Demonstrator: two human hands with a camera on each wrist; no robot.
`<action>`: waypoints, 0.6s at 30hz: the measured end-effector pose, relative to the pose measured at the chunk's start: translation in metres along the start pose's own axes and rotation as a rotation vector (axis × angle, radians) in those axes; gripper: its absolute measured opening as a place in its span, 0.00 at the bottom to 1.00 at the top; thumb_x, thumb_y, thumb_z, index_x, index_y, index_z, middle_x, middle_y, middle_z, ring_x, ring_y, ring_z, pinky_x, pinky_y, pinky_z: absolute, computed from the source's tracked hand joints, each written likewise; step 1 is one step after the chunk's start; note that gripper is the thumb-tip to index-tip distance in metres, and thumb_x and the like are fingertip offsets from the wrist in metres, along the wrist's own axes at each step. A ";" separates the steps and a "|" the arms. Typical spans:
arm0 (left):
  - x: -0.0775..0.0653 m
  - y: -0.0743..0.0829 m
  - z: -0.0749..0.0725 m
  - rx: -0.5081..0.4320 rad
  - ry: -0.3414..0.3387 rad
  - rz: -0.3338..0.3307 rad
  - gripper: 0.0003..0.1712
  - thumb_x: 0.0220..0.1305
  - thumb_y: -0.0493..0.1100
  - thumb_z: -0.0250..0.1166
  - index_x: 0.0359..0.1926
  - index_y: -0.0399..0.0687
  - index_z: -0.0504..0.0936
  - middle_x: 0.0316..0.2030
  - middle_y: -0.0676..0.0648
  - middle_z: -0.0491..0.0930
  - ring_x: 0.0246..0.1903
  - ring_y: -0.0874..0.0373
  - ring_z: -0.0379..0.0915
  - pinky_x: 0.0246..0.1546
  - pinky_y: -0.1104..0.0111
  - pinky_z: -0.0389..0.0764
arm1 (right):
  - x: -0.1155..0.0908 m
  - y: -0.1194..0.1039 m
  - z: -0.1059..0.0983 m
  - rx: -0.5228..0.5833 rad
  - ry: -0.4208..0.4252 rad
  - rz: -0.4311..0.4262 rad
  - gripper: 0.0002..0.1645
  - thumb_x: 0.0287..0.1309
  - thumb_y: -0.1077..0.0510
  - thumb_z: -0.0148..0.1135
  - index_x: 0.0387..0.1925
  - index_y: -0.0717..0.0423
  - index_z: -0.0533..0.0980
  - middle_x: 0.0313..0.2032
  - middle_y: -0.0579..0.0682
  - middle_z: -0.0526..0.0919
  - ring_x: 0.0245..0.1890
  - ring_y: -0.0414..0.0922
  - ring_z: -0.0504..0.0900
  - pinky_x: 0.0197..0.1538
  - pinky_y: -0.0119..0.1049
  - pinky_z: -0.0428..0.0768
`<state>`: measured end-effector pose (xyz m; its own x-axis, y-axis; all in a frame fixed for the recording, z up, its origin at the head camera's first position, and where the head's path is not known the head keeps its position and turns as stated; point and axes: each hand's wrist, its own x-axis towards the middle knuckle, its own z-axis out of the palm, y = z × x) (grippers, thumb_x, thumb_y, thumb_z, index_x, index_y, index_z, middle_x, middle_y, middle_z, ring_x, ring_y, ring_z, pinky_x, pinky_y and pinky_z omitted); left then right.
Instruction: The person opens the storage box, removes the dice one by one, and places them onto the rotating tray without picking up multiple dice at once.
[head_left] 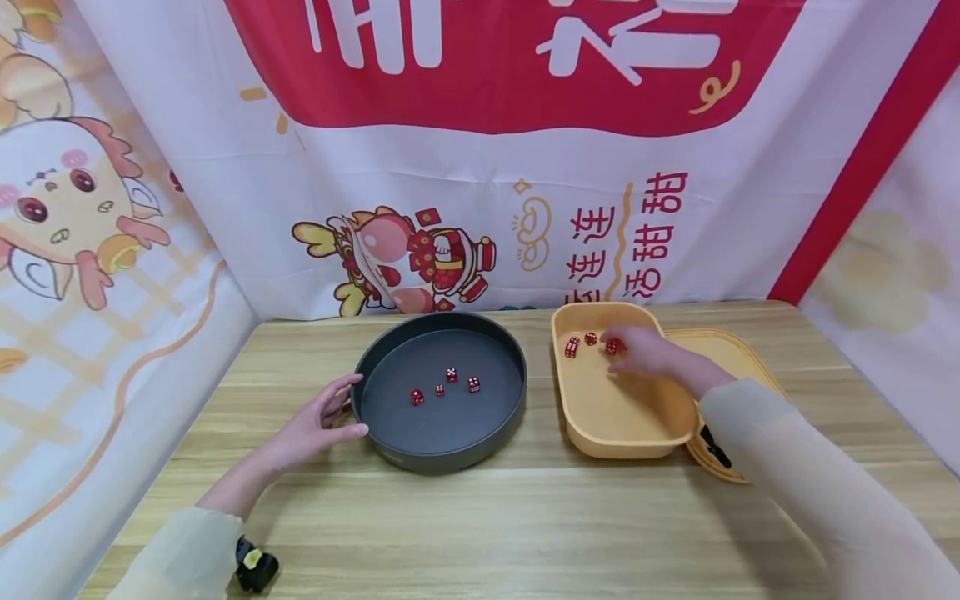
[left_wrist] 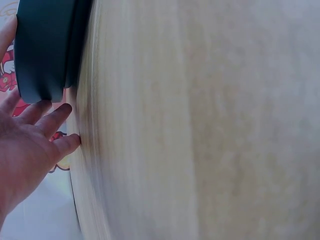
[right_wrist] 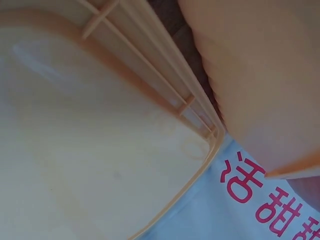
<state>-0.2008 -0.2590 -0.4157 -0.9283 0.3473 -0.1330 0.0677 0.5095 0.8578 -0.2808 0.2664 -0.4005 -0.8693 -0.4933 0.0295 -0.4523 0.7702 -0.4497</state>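
Dark pan (head_left: 450,432), left: left hand (head_left: 318,425) spread against its left side, nothing gripped, apparently steadying it. Yellow box (head_left: 611,404), right: right hand (head_left: 647,351) at far-end dice (head_left: 572,347); hold cannot be told.

A plain, pale cream left sleeve (head_left: 183,550) and matching right sleeve (head_left: 813,475) leave the left hand (head_left: 322,422) and right hand (head_left: 642,350) bare, with a blocky black device (head_left: 258,573) bearing a yellowish spot by the left cuff and a slim black piece (head_left: 715,447) beside the right.
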 end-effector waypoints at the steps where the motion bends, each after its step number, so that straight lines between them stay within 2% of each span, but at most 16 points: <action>1: 0.000 0.000 0.000 -0.001 -0.001 0.005 0.45 0.65 0.46 0.66 0.75 0.52 0.50 0.73 0.30 0.45 0.70 0.33 0.45 0.66 0.44 0.53 | 0.000 0.000 0.000 0.003 0.000 -0.011 0.27 0.46 0.67 0.71 0.49 0.73 0.74 0.41 0.63 0.81 0.44 0.59 0.79 0.53 0.55 0.76; 3: 0.000 0.001 0.000 -0.001 -0.003 0.010 0.45 0.65 0.46 0.66 0.75 0.51 0.50 0.72 0.30 0.45 0.70 0.33 0.45 0.66 0.44 0.53 | 0.001 0.000 0.002 0.025 -0.005 -0.020 0.23 0.46 0.69 0.71 0.46 0.72 0.76 0.40 0.62 0.82 0.43 0.58 0.80 0.53 0.53 0.77; 6: -0.001 0.001 0.000 0.003 -0.007 0.016 0.45 0.65 0.46 0.66 0.75 0.50 0.49 0.72 0.30 0.45 0.70 0.32 0.45 0.66 0.43 0.52 | 0.001 0.001 0.003 0.059 -0.031 -0.027 0.16 0.47 0.71 0.70 0.41 0.69 0.78 0.36 0.58 0.83 0.38 0.53 0.82 0.47 0.48 0.81; 9: 0.000 0.001 0.000 0.002 0.002 -0.004 0.45 0.65 0.47 0.66 0.75 0.52 0.50 0.73 0.31 0.45 0.70 0.33 0.45 0.66 0.44 0.52 | 0.002 0.002 0.004 0.065 -0.048 -0.035 0.10 0.47 0.72 0.70 0.34 0.64 0.80 0.31 0.53 0.83 0.34 0.50 0.82 0.41 0.43 0.82; 13: 0.001 0.001 0.000 -0.001 0.003 -0.022 0.45 0.64 0.47 0.67 0.75 0.54 0.51 0.73 0.32 0.45 0.70 0.34 0.44 0.66 0.44 0.52 | 0.002 0.004 0.006 0.045 -0.045 -0.043 0.09 0.45 0.72 0.70 0.29 0.60 0.81 0.28 0.49 0.83 0.32 0.47 0.82 0.38 0.39 0.82; 18: 0.000 0.001 -0.001 -0.006 0.002 -0.021 0.46 0.64 0.47 0.67 0.75 0.53 0.50 0.73 0.32 0.45 0.71 0.34 0.43 0.67 0.44 0.52 | 0.001 0.003 0.004 0.067 -0.032 -0.041 0.08 0.47 0.71 0.70 0.30 0.59 0.81 0.28 0.48 0.83 0.32 0.45 0.81 0.38 0.38 0.81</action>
<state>-0.2011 -0.2589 -0.4149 -0.9302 0.3349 -0.1502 0.0457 0.5118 0.8579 -0.2820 0.2660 -0.4055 -0.8428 -0.5378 0.0208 -0.4723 0.7205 -0.5078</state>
